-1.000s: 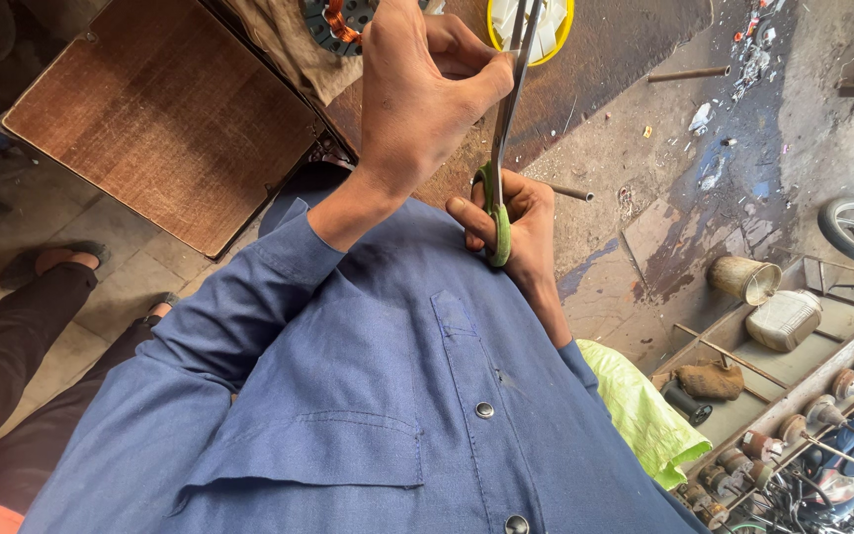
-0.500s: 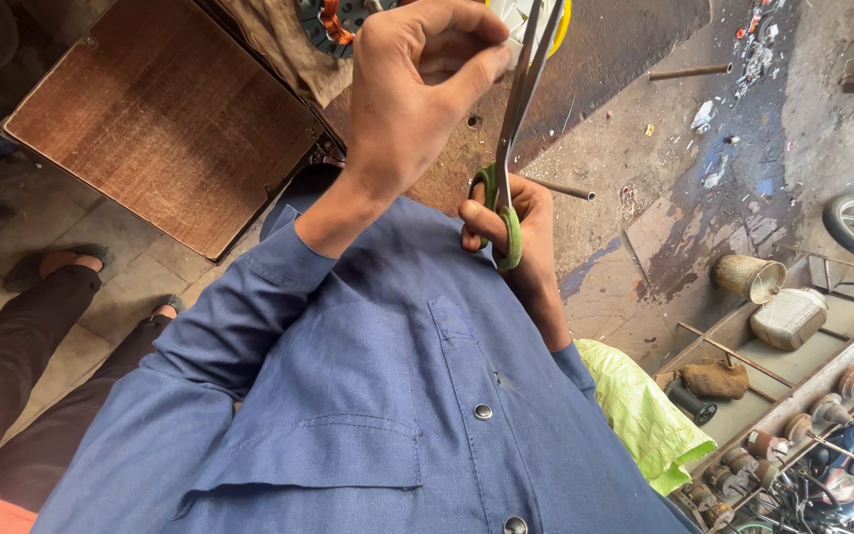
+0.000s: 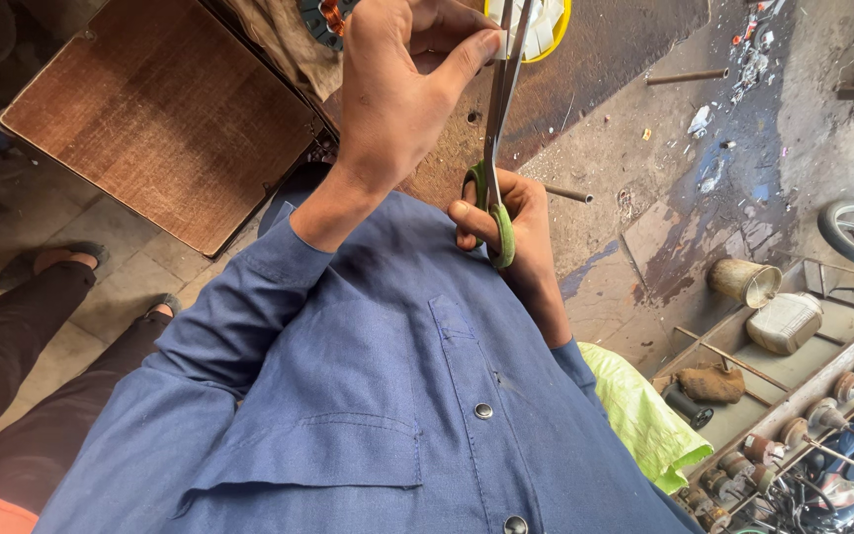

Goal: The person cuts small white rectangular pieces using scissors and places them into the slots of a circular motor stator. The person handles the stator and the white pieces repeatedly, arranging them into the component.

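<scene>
Scissors (image 3: 496, 148) stand in the head view with their long axis nearly upright in frame, tips pointing away from the blue shirt (image 3: 378, 396), green loops nearest it. Right hand (image 3: 506, 232) curls through the loops, blades nearly closed. Left hand (image 3: 397, 89) pinches a small white strip (image 3: 499, 44) against the blades. Judged step: mid-snip; next calls for a steady squeeze.

The scissors (image 3: 496, 148) stand upright between both hands, left hand (image 3: 397, 89) above right hand (image 3: 511, 232). A wooden board (image 3: 160, 119) lies on the floor (image 3: 684, 148) to their left, a metal rack (image 3: 793, 366) at right.
</scene>
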